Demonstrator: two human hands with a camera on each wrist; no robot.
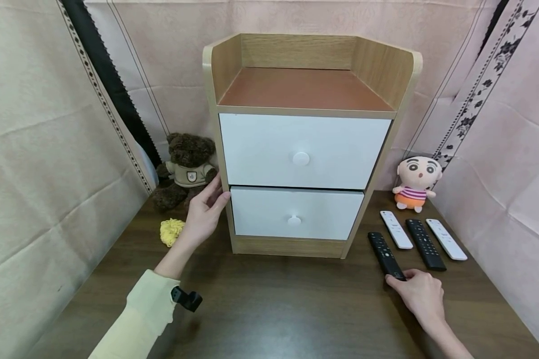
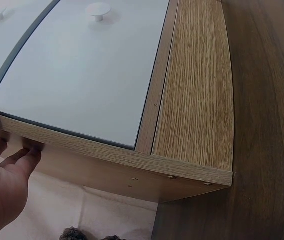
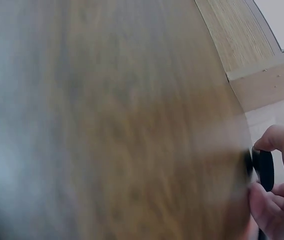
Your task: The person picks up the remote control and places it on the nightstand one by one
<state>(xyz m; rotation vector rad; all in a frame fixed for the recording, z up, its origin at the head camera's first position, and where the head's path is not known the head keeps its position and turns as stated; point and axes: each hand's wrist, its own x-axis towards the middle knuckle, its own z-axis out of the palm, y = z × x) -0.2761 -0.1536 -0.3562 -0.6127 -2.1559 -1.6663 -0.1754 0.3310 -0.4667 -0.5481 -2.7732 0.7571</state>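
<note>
My left hand (image 1: 203, 213) rests against the left edge of a wooden cabinet (image 1: 292, 247) with two white drawers. Its thumb lies at the front edge and its fingers touch the side panel, as the left wrist view shows. Both drawers, upper (image 1: 260, 144) and lower (image 1: 260, 214), are closed. My right hand (image 1: 419, 294) pinches the near end of a black remote control (image 1: 384, 252) between thumb and fingers. This remote lies slanted, right of the cabinet. In the right wrist view only a dark end of the remote (image 3: 265, 170) shows.
Beside the held remote lie a white remote (image 1: 396, 229), another black remote (image 1: 425, 244) and a second white remote (image 1: 446, 239). A cartoon figure (image 1: 415, 182) stands behind them. Left of the cabinet are a brown teddy bear (image 1: 190, 154) and a yellow crumpled bundle (image 1: 170, 232).
</note>
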